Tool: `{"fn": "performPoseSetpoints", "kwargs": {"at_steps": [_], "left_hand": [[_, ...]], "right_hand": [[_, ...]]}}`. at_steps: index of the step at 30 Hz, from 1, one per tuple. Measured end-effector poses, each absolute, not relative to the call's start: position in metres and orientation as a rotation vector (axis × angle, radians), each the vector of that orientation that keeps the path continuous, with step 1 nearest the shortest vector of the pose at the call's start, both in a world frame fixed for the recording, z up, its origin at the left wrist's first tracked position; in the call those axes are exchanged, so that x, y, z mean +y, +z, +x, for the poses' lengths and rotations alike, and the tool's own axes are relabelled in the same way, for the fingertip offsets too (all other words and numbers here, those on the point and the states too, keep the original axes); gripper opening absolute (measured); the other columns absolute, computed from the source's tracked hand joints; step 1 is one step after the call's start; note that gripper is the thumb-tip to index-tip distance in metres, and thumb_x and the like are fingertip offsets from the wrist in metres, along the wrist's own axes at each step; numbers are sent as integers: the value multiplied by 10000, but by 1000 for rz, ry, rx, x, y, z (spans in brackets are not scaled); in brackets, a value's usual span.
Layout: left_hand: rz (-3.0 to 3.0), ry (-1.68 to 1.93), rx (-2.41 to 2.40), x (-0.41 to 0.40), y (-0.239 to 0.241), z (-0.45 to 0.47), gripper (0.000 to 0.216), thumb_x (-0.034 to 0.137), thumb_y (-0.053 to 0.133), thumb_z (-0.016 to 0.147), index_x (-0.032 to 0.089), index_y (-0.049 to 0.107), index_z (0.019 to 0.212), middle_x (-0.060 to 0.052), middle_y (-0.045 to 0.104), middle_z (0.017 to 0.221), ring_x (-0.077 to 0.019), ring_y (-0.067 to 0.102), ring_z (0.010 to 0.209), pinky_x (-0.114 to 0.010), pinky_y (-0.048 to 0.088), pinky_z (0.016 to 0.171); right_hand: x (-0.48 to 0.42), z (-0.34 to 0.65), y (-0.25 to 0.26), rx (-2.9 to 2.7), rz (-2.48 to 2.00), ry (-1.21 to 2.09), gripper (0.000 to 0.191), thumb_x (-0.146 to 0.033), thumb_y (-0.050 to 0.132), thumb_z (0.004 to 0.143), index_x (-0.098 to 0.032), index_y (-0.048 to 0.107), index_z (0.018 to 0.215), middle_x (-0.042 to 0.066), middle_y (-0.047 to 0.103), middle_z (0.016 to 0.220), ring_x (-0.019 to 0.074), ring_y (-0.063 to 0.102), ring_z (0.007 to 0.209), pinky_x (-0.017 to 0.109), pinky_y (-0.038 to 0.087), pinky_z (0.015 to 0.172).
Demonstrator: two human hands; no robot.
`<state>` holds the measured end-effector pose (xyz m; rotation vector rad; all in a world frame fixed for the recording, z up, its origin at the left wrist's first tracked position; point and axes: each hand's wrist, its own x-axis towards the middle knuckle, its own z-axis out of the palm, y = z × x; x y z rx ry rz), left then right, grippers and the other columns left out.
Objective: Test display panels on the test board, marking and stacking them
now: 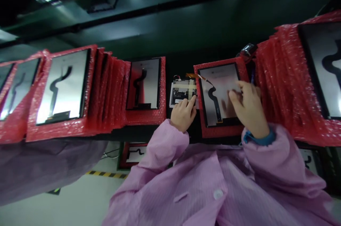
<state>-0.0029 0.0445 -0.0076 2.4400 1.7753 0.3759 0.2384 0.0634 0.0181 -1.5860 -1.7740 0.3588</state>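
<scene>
A small circuit board (183, 86) with pale tape strips lies in the middle of the dark bench. My left hand (183, 114) rests at its lower right edge, index finger stretched out onto it. From the board an orange ribbon cable (195, 76) runs to an LCD panel (226, 76), which lies on red bubble wrap (210, 132) and carries a black curved flex cable (213, 94). My right hand (250, 108), a blue band (261, 139) at its wrist, is over the panel's right side. Its thumb and index finger are apart with nothing between them; whether they touch the panel I cannot tell.
Another LCD panel (151, 80) lies left of the board. Stacks of red bubble-wrap sheets (106, 91) with panels on top stand further left, and another stack (285, 76) at right. A co-worker's sleeve (48, 169) reaches in at lower left. A green ledge (173, 30) runs behind.
</scene>
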Motion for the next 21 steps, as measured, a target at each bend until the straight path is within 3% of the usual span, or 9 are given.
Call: {"fn": "performPoseSetpoints", "kwargs": {"at_steps": [5, 10, 14, 17, 19, 21], "left_hand": [[2410, 793, 1568, 15, -10, 23, 403, 253, 418, 1027, 146, 586, 1378, -167, 711, 1193, -281, 670, 1092, -444, 540, 993], [2293, 796, 1503, 2, -12, 39, 401, 258, 421, 1025, 149, 574, 1379, -182, 709, 1269, -309, 673, 1170, -500, 547, 1035], [2119, 800, 1406, 8, -2, 23, 356, 266, 466, 1011, 144, 617, 1310, -175, 710, 1284, -293, 669, 1194, -474, 546, 1054], [1837, 795, 1386, 18, 12, 11, 254, 323, 492, 1010, 211, 689, 1125, -103, 759, 1138, -242, 716, 1049, -404, 588, 945], [1620, 976, 1434, 27, 24, 10, 272, 415, 509, 1014, 219, 697, 1022, -78, 760, 1029, -217, 720, 963, -370, 591, 884], [1431, 1256, 1398, 36, 37, 13, 336, 498, 510, 1010, 225, 684, 1101, -83, 741, 1146, -225, 699, 1102, -381, 568, 967]], "right_hand": [[19, 246, 0, -1828, -1813, 241, 504, -443, 508, 959, -101, 544, 1328, 231, 622, 1244, 370, 570, 1160, 608, 454, 1013], [18, 257, -7, -1502, -1780, 541, 606, -551, 603, 881, -162, 533, 1339, 184, 611, 1264, 319, 587, 1147, 593, 473, 1043], [16, 263, 27, -1216, -1593, 906, 547, -533, 618, 896, -241, 506, 1344, 118, 595, 1277, 252, 617, 1168, 477, 546, 1011], [6, 247, 66, -1249, -1379, 964, 443, -442, 594, 946, -284, 488, 1346, 91, 582, 1316, 229, 600, 1250, 435, 533, 1076], [0, 226, 86, -1321, -1279, 991, 433, -425, 573, 972, -285, 465, 1368, 94, 566, 1348, 220, 594, 1262, 429, 525, 1099], [-3, 205, 94, -1404, -1157, 1002, 453, -458, 530, 998, -277, 439, 1402, 105, 543, 1393, 225, 568, 1300, 445, 498, 1135]]}}
